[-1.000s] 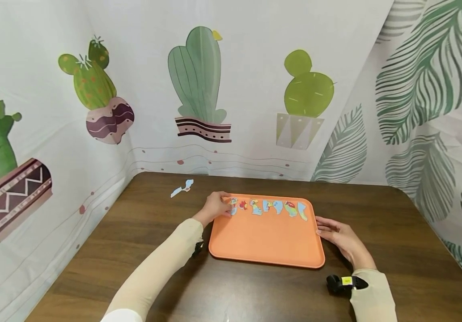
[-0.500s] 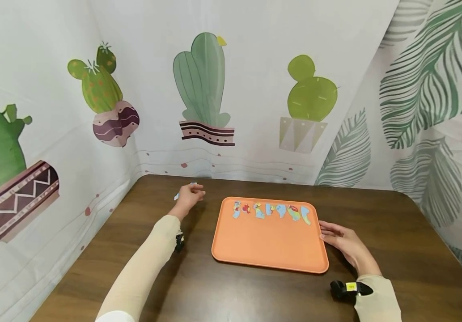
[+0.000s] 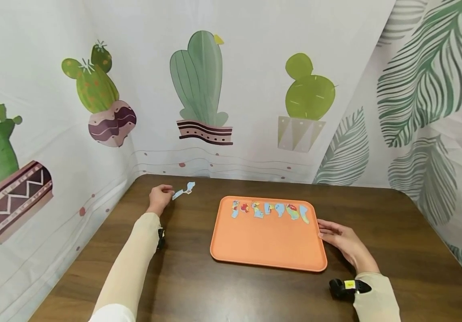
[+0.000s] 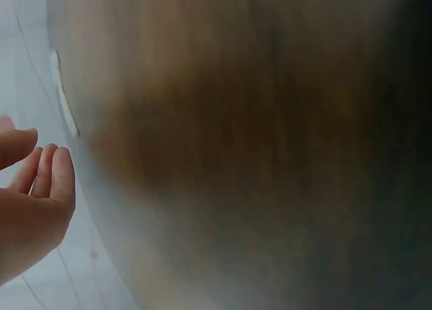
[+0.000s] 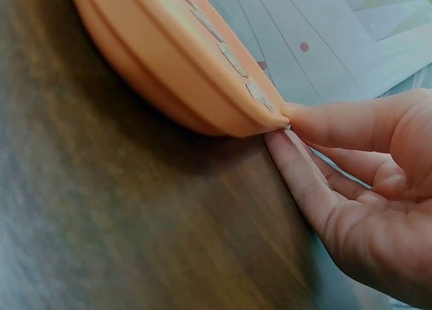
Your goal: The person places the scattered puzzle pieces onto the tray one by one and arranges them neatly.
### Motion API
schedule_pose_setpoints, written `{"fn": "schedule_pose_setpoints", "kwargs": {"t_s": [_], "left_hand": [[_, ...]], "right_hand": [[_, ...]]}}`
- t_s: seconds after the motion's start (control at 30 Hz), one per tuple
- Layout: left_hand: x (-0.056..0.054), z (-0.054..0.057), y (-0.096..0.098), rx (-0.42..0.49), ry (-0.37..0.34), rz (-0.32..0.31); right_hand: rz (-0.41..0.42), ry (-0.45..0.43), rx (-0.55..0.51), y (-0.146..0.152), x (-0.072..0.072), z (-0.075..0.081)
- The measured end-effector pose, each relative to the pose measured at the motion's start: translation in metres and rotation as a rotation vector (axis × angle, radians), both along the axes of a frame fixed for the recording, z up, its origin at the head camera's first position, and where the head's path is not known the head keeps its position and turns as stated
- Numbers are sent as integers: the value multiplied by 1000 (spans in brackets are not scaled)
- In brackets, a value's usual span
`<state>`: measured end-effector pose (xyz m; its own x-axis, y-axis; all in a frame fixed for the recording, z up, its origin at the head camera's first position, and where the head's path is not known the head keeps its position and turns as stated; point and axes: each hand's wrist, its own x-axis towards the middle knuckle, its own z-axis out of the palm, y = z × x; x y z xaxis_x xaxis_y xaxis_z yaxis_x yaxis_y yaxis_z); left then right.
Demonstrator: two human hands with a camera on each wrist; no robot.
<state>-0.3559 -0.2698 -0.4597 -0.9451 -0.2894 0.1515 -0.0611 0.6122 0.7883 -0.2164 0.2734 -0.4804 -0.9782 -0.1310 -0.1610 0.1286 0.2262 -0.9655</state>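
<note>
My left hand (image 3: 160, 198) is over the far left of the table, its fingertips right at the near end of light-blue puzzle pieces (image 3: 178, 194) lying on the wood. In the left wrist view, a gap shows between the thumb and the relaxed fingers (image 4: 63, 175), with nothing between them. An orange tray (image 3: 269, 243) lies mid-table and bears a row of several colourful irregular puzzle pieces (image 3: 258, 210) along its far side. At the tray's right edge, my right hand (image 3: 345, 241) pinches the rim, thumb and forefinger meeting there in the right wrist view.
The brown wooden table (image 3: 198, 290) reaches back to a white cloth backdrop (image 3: 251, 89) printed with cacti and leaves. A black wrist camera (image 3: 341, 290) with a yellow label sits by the right wrist.
My left hand has left the tray's far left corner, passed over the loose blue pieces and reached their left side. The right hand has stayed at the tray's edge.
</note>
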Motion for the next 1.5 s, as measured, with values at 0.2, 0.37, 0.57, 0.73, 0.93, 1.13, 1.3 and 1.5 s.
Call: {"fn": "schedule_pose_setpoints", "kwargs": {"t_s": [0.2, 0.37, 0.57, 0.73, 0.93, 1.13, 1.3, 1.5], "left_hand": [[2, -1, -7, -54, -58, -38], [-3, -2, -3, -61, -105, -93], [-4, -3, 0, -48, -210, -155], [-7, -5, -4, -29, -254, -213], [-12, 1, -2, -44, -321, -267], [-30, -6, -5, -98, -357, -313], [-29, -5, -3, -93, -374, -301], [-12, 5, 9, -64, -330, -264]], "right_hand": [[11, 3, -2, -1, -2, -1], [-13, 3, -17, -1, -1, 1], [-7, -10, -21, -1, 0, -1], [-11, 13, -25, -2, 0, -4], [-12, 13, -26, 0, -1, -3], [-19, -11, -24, 1, -4, -2], [-9, -9, -26, 0, -3, -2], [-6, -6, -15, 0, -2, -1]]}}
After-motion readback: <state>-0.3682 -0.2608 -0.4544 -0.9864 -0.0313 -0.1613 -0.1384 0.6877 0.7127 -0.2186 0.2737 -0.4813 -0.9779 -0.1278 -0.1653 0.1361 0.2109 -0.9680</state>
